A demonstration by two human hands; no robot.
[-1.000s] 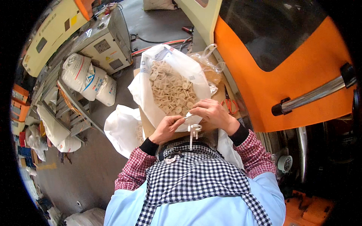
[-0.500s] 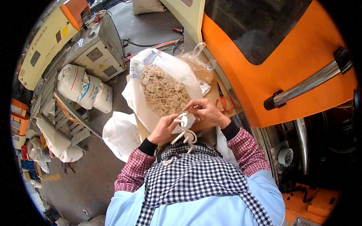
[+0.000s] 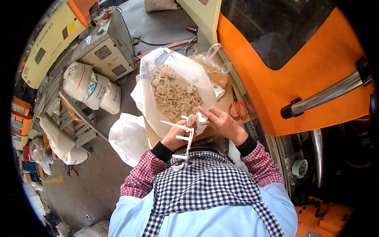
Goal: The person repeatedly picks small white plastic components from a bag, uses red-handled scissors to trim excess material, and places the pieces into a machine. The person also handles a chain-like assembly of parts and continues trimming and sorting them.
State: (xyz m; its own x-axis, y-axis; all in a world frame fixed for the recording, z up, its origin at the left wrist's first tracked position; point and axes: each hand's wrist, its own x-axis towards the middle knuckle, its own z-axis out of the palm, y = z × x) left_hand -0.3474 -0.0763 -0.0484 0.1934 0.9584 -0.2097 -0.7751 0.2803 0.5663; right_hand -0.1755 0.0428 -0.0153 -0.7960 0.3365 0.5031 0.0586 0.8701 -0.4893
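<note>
Sprue (image 3: 189, 143) has turned, prongs (image 3: 175, 125) leftward, gripped by the left hand (image 3: 174, 136); the right hand (image 3: 225, 125) pinches a disc (image 3: 201, 117), perhaps freed.

Your white branched piece (image 3: 190, 141) now turned, its long spike crossing your left hand (image 3: 173, 138), a white disc (image 3: 201, 117) newly showing at your right hand's (image 3: 226, 124) fingertips

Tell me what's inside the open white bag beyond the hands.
The white bag holds heaped beige parts, several with round discs. Whatever lies beneath those on top is covered.
</note>
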